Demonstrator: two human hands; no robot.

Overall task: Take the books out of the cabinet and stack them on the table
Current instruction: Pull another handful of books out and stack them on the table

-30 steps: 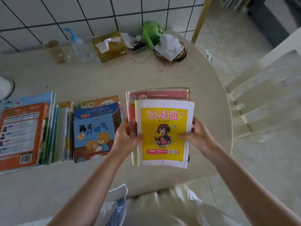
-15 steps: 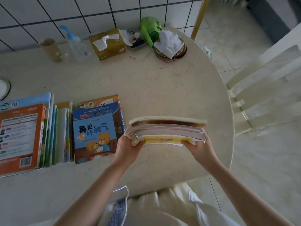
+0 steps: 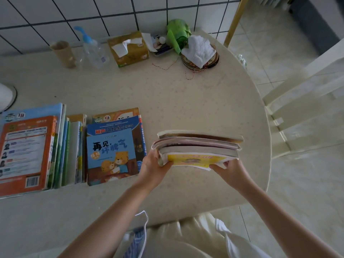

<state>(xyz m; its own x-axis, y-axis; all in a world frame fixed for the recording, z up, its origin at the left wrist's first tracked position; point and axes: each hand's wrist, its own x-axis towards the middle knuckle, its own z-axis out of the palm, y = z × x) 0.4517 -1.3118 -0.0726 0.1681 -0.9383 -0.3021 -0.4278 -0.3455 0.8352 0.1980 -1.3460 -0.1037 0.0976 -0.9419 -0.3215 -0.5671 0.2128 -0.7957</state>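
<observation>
Now both hands, left hand (image 3: pixel 152 166), right hand (image 3: pixel 231 172), fingers gripping bundle of books (image 3: pixel 197 148) on edge over table (image 3: pixel 167 101)

2 hands (image 3: pixel 154 165) (image 3: pixel 230 171), 1 held book bundle (image 3: pixel 199 146), 2 bk piles (image 3: pixel 33 151) (image 3: pixel 113 148), 1 tissue box (image 3: pixel 128 48), 1 bottle (image 3: pixel 93 51)

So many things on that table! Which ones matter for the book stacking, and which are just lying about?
Part of the job:
- bundle of books, gripped by the left hand and right hand
- blue bear book on its pile
- orange-covered pile
- table

Just lying about:
- tissue box
- spray bottle
- cardboard tube
- white cloth
- green bag
- chair
</observation>
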